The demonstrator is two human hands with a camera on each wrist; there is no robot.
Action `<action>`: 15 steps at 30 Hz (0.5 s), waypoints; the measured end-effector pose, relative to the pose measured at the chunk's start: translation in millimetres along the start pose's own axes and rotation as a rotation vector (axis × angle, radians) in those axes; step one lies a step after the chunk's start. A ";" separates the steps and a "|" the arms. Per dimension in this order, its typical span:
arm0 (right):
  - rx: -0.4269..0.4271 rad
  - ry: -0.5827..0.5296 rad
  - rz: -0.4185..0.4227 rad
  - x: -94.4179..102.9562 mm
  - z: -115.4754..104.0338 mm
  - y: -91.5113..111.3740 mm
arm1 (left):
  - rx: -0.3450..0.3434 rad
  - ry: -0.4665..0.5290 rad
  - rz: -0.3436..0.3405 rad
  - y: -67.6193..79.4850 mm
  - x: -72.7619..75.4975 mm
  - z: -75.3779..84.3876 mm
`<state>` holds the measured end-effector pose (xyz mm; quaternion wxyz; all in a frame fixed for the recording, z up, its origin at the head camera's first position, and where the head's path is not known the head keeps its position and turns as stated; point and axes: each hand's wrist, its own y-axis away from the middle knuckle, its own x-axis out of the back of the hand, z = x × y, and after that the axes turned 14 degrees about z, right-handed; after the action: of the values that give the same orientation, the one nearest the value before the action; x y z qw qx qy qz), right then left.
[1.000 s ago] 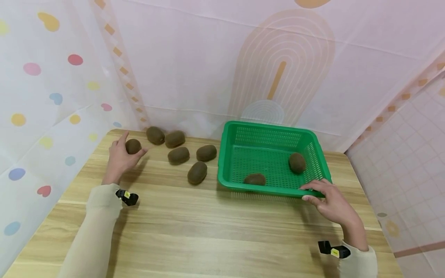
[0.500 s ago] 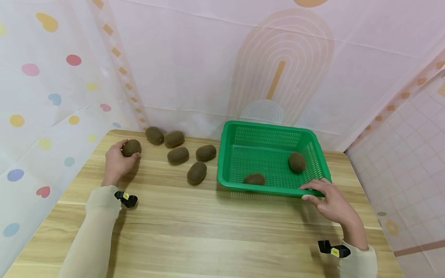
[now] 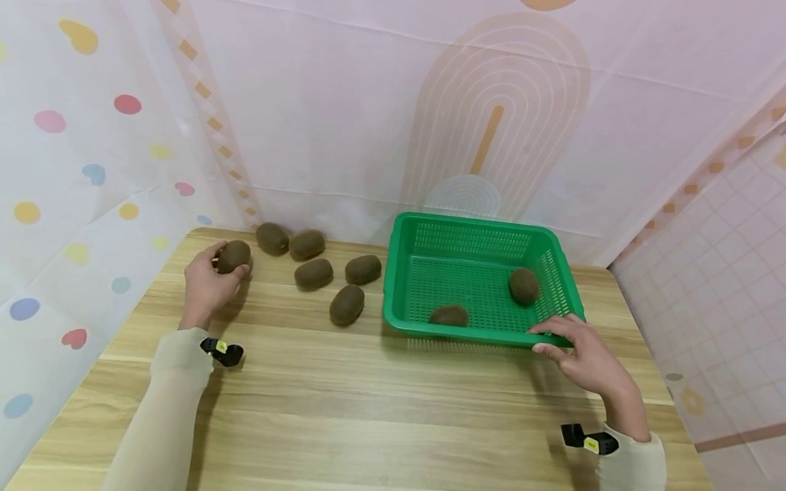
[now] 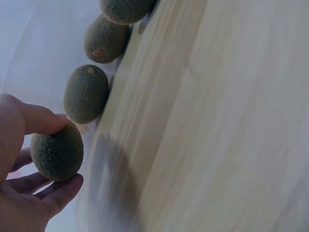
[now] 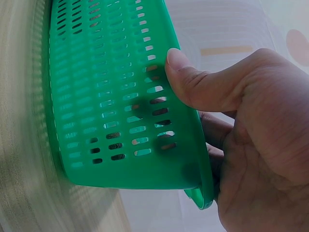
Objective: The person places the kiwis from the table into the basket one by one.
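At the far left of the table, my left hand (image 3: pixel 210 286) grips a brown fuzzy kiwi (image 3: pixel 235 257) between thumb and fingers. The left wrist view has this kiwi (image 4: pixel 58 151) pinched, with more kiwis beyond it. My right hand (image 3: pixel 586 358) holds the front rim of a green plastic basket (image 3: pixel 485 335) near its right corner. In the right wrist view the thumb (image 5: pixel 207 87) lies outside the basket wall (image 5: pixel 116 106) and the fingers go over the rim, partly hidden. Inside the basket are two kiwis, one (image 3: pixel 524 286) at the right and another (image 3: pixel 449 316) by the front wall.
Several loose kiwis lie between the left hand and the basket, among them one (image 3: pixel 272 239) at the back edge and one (image 3: pixel 347 305) nearest the front. The wooden table (image 3: pixel 344 409) meets a patterned cloth (image 3: pixel 331 136) at the back and sides.
My left hand has closed its fingers round the kiwi at the far left and raised it slightly. My right hand and the basket have stayed in place.
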<state>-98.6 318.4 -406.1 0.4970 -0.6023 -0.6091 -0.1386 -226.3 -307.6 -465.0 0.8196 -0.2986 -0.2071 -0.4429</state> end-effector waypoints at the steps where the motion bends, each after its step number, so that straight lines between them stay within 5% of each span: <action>1: -0.003 0.000 -0.001 0.2 -0.3 -0.1 | 0.002 0.007 0.001 0.8 0.5 1.3; 15: -0.022 -0.003 -0.015 0.4 -0.4 -0.9 | -0.027 0.066 0.011 11.2 1.4 20.4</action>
<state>-99.1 318.2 -405.2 0.4886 -0.6034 -0.6126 -0.1480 -217.6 -289.9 -452.5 0.8245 -0.2958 -0.1722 -0.4506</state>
